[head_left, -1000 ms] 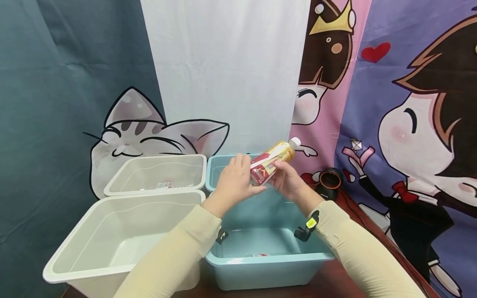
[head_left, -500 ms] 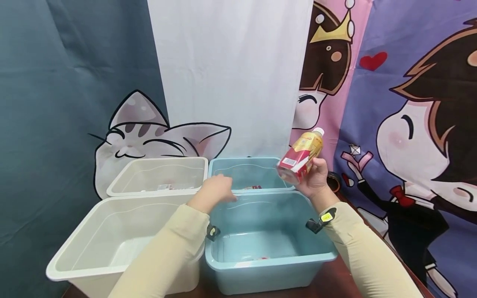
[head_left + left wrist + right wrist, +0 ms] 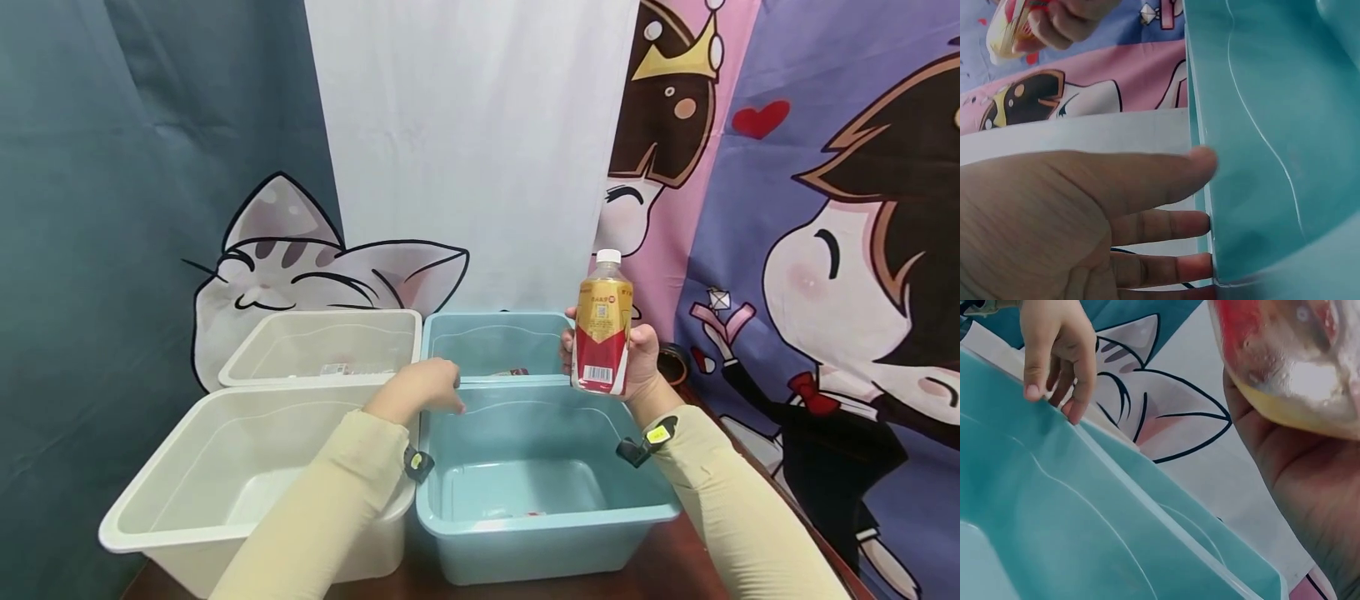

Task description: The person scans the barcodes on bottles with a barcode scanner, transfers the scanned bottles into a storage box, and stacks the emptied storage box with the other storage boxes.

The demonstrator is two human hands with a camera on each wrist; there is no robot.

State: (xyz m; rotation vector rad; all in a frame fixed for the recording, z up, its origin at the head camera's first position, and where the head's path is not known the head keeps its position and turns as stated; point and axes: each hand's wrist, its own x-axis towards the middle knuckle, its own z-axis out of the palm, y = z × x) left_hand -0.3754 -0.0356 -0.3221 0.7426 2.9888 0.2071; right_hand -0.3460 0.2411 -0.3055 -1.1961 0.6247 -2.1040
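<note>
Your right hand point(image 3: 643, 363): fingers and thumb wrapped around one clear plastic bottle with red-and-gold label and white cap point(image 3: 602, 333), upright, raised near the rear right corner of the front light-blue rectangular plastic bin point(image 3: 555, 554). Your left hand point(image 3: 420, 389): fingers loosely extended, holding nothing, at that bin's rear left corner; rim contact cannot be told. Behind: one light-blue plastic bin point(image 3: 498, 340). Leftward: two off-white plastic bins point(image 3: 198, 467), one behind the other.

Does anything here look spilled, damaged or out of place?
Nothing stands out: the right hand holds the capped bottle nearly upright, and the white bins and blue bins show no visible spill or damage.
</note>
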